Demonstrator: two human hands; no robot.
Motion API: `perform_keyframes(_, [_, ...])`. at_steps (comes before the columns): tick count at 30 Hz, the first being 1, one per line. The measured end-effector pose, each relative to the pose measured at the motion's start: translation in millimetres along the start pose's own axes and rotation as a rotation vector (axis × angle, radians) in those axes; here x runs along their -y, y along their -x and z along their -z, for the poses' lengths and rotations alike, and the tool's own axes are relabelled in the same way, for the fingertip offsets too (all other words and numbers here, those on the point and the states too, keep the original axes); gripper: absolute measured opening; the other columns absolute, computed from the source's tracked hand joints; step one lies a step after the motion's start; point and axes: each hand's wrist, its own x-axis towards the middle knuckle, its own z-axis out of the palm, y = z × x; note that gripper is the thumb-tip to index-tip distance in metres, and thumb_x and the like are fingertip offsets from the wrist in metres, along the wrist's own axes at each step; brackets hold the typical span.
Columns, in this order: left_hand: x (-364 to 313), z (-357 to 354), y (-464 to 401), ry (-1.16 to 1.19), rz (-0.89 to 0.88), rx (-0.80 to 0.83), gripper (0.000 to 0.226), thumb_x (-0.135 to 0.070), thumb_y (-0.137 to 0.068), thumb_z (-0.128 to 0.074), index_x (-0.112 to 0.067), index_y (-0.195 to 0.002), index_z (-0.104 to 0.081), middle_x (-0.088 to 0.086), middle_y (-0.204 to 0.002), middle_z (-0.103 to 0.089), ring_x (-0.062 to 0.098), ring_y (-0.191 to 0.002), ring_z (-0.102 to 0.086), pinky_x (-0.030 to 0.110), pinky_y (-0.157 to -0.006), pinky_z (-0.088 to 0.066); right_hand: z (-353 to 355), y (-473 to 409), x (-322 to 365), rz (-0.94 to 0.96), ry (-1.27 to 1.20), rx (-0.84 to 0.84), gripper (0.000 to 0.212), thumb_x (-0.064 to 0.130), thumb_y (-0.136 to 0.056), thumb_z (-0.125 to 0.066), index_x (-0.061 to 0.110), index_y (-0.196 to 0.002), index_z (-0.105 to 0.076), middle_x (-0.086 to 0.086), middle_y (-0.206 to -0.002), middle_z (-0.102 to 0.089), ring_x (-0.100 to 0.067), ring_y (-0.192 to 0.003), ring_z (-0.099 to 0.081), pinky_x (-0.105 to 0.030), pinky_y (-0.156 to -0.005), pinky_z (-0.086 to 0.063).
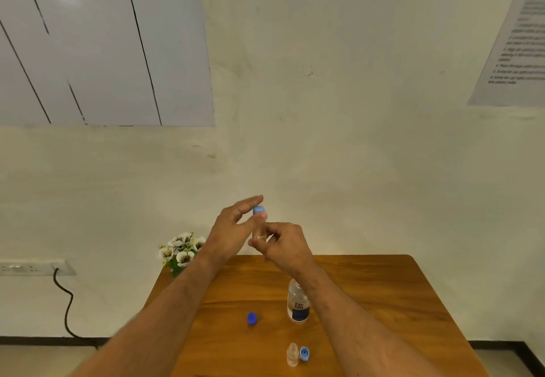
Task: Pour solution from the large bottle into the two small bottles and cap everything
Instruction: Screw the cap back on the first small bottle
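Two hands raised with one small bottle between them

Both your hands are lifted above the far edge of the wooden table (368, 288), close together in front of the pale wall (354, 140). Your right hand (284, 244) has its fingers curled round the body of a small clear bottle (259, 233), holding it upright. Your left hand (233, 229) is at the light blue cap (259, 210) on top of that bottle: the thumb and one finger pinch the cap while the other fingers stretch out straight past it.

On the table, the large bottle (298, 306) stands upright near the middle, under your right forearm, with no cap on its neck. Its dark blue cap (252, 318) lies to the left of it, a little apart. Nearer to you, the second small bottle (292, 354) stands open, and its light blue cap (304, 353) lies just beside it on the right.

At the far left corner of the table sits a bunch of white flowers (180, 252). A power strip (32, 267) with a black cable (66, 308) is fixed low on the wall at the left, and a printed sheet (513, 37) hangs at the upper right.
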Motion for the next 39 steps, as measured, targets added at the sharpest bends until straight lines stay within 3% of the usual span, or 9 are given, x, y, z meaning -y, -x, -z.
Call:
perform_keyframes(3, [0,-2,0,-0.001,0.014,-0.029,0.066,-0.019,-0.085,-0.073,-0.027,-0.144,-0.046,-0.005,-0.121,-0.061,0.011,-0.119,-0.055,0.024,-0.105,-0.041,1,1,4,0.0,-0.008,0.002,0.031,0.034,-0.084,-0.077,0.013,-0.106,-0.074,0.003,-0.08,-0.072,-0.014,-0.066,-0.066,-0.035,-0.073,-0.058])
perform_keyframes(6, [-1,-2,1,0.018,0.019,0.006,0.086,-0.015,-0.084,-0.074,-0.026,-0.154,-0.025,-0.01,-0.133,-0.058,0.008,-0.126,-0.049,0.003,-0.083,-0.04,1,3,7,0.018,-0.002,0.012,0.029,0.035,-0.085,-0.076,0.014,-0.105,-0.075,0.011,-0.071,-0.066,-0.011,-0.06,-0.061,-0.029,-0.064,-0.054])
perform_keyframes(8, [1,-3,0,0.004,0.0,-0.051,0.089,-0.014,-0.078,-0.079,-0.029,-0.151,-0.03,-0.008,-0.128,-0.054,0.011,-0.121,-0.048,0.008,-0.084,-0.042,2,3,8,0.019,0.007,0.013,0.028,0.035,-0.084,-0.076,0.014,-0.103,-0.075,0.012,-0.066,-0.063,-0.013,-0.06,-0.06,-0.031,-0.064,-0.054])
perform_keyframes(12, [1,4,-2,0.09,0.031,-0.11,0.064,-0.005,-0.082,-0.074,-0.026,-0.139,-0.05,-0.006,-0.101,-0.075,0.013,-0.106,-0.066,0.042,-0.106,-0.045,3,3,7,0.015,-0.004,0.012,0.031,0.037,-0.082,-0.076,0.015,-0.104,-0.076,0.004,-0.078,-0.072,-0.018,-0.066,-0.067,-0.041,-0.074,-0.058])
perform_keyframes(18, [-6,2,7,0.059,-0.007,-0.045,0.039,-0.012,-0.082,-0.075,-0.028,-0.118,-0.07,0.0,-0.112,-0.064,0.006,-0.096,-0.061,0.01,-0.079,-0.051,5,6,9,0.02,-0.004,0.019,0.029,0.035,-0.083,-0.076,0.016,-0.105,-0.075,0.006,-0.075,-0.071,-0.019,-0.066,-0.066,-0.042,-0.073,-0.058])
perform_keyframes(22, [-7,6,6,0.106,0.039,-0.06,0.039,-0.003,-0.081,-0.074,-0.024,-0.114,-0.07,-0.002,-0.092,-0.068,0.006,-0.083,-0.063,0.013,-0.078,-0.052,5,7,6,0.01,0.022,0.028,0.029,0.037,-0.081,-0.077,0.016,-0.101,-0.076,0.005,-0.075,-0.07,-0.02,-0.067,-0.066,-0.042,-0.073,-0.058])
perform_keyframes(29, [-5,2,11,-0.031,0.02,-0.127,0.028,-0.013,-0.078,-0.079,-0.028,-0.1,-0.072,-0.006,-0.094,-0.073,0.008,-0.086,-0.065,0.02,-0.082,-0.054,3,12,8,-0.027,-0.03,0.015,0.024,0.029,-0.085,-0.075,0.015,-0.105,-0.074,0.01,-0.072,-0.065,-0.017,-0.066,-0.063,-0.037,-0.069,-0.057])
perform_keyframes(33, [-11,-4,10,0.024,0.083,-0.228,0.025,-0.019,-0.074,-0.083,-0.028,-0.094,-0.071,-0.01,-0.086,-0.072,0.0,-0.078,-0.066,0.011,-0.071,-0.051,-4,20,10,-0.083,-0.115,-0.043,0.034,0.026,-0.085,-0.075,0.017,-0.117,-0.069,0.007,-0.092,-0.069,-0.006,-0.075,-0.061,-0.017,-0.07,-0.051])
perform_keyframes(39, [-10,-6,12,-0.005,0.081,-0.224,0.022,-0.019,-0.076,-0.082,-0.027,-0.094,-0.073,-0.012,-0.085,-0.073,-0.002,-0.079,-0.068,0.015,-0.076,-0.051,-15,25,8,-0.155,-0.223,-0.057,0.018,0.02,-0.086,-0.076,0.016,-0.103,-0.073,0.015,-0.068,-0.063,0.004,-0.056,-0.058,-0.016,-0.062,-0.047])
